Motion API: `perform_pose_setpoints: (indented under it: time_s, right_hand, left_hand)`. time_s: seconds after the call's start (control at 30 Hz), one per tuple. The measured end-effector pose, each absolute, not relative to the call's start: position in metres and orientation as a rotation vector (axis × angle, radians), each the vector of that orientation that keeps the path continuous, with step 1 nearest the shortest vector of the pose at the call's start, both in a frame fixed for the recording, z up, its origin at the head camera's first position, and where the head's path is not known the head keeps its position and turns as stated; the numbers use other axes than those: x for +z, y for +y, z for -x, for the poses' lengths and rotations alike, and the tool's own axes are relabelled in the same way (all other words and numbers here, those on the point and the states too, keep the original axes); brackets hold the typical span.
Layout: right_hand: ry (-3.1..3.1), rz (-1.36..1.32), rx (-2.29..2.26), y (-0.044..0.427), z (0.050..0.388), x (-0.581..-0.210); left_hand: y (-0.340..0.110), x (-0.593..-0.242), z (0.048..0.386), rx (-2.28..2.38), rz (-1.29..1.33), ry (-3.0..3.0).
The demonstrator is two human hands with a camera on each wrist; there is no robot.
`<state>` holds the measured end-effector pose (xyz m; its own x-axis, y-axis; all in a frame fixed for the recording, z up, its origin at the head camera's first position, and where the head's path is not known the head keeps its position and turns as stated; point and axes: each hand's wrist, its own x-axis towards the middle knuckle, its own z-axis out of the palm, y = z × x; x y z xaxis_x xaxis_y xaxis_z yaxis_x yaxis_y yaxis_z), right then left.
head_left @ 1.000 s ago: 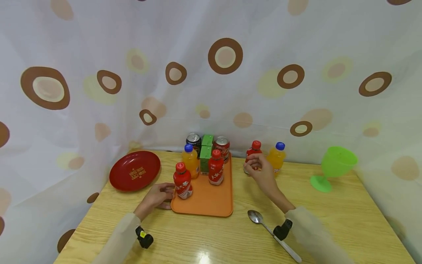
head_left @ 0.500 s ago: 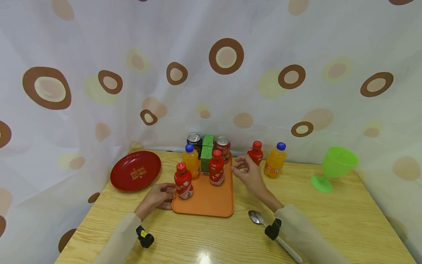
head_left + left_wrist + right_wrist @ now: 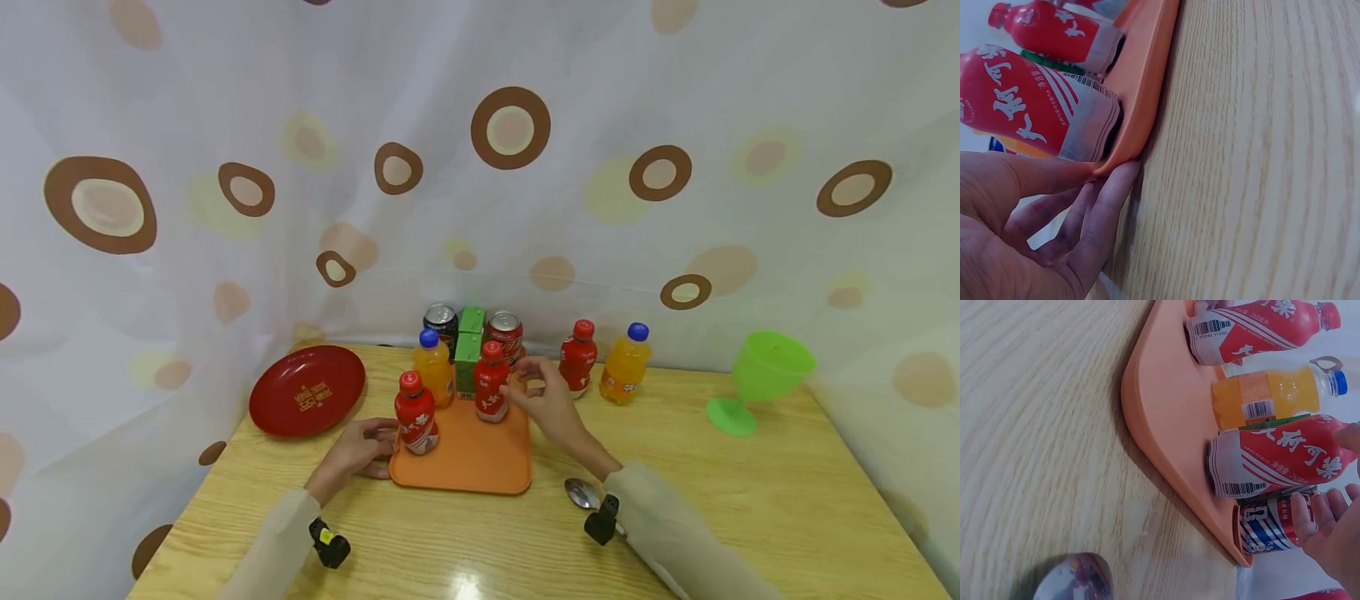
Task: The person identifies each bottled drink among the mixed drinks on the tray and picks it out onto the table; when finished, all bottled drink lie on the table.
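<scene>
My left hand (image 3: 358, 448) pinches the left front corner of an orange tray (image 3: 468, 468); in the left wrist view the thumb lies on the rim and the fingers are against its outside. A red cola bottle (image 3: 416, 414) stands upright beside that hand. At the tray's right side, my right hand (image 3: 551, 404) is by a second red cola bottle (image 3: 491, 385), fingers apart and thumb at the bottle's upper part; whether it touches cannot be told. Behind are an orange soda bottle (image 3: 433, 367), green cartons (image 3: 467, 367), a dark can (image 3: 441, 321) and a red can (image 3: 1272, 525).
Right of the tray stand another red cola bottle (image 3: 577, 360) and an orange soda bottle (image 3: 625, 367). A green goblet (image 3: 768, 367) is farther right. A spoon (image 3: 581, 493) lies partly under the right sleeve. A red plate (image 3: 307, 392) is at the left, and a patterned curtain (image 3: 480, 208) hangs behind.
My right hand has moved left, from the red cola bottle outside the tray to the one on the tray's right side. My left hand has stayed at the tray's corner.
</scene>
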<state>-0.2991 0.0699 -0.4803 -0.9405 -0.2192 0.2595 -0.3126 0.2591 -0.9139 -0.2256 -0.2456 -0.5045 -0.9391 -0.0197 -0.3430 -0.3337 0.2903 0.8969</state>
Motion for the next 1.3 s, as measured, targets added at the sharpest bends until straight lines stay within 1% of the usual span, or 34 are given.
perform_pose_setpoints:
  time_s: [0.2,0.3,0.53,0.83,1.0,1.3]
  right_hand:
    - [-2.399,-0.616,1.821,0.064,0.301,-0.485]
    - [-2.395,-0.622,1.871,0.058,0.301,-0.487]
    - [-2.428,-0.557,1.919,0.051,0.303,-0.495]
    - [-2.453,-0.430,1.901,0.050,0.301,-0.492]
    - [-2.448,-0.312,1.934,0.058,0.302,-0.489]
    - [-2.467,-0.301,1.889,0.090,0.297,-0.482]
  left_hand:
    - [-0.243,-0.504,0.225,1.673,0.334,2.301]
    - [-0.244,-0.506,0.223,1.675,0.303,2.298]
    - [-0.241,-0.509,0.221,1.704,0.285,2.285]
    - [-0.239,-0.509,0.221,1.695,0.288,2.289]
    - [-0.240,-0.507,0.223,1.671,0.306,2.309]
    - [-0.243,-0.505,0.225,1.642,0.311,2.334]
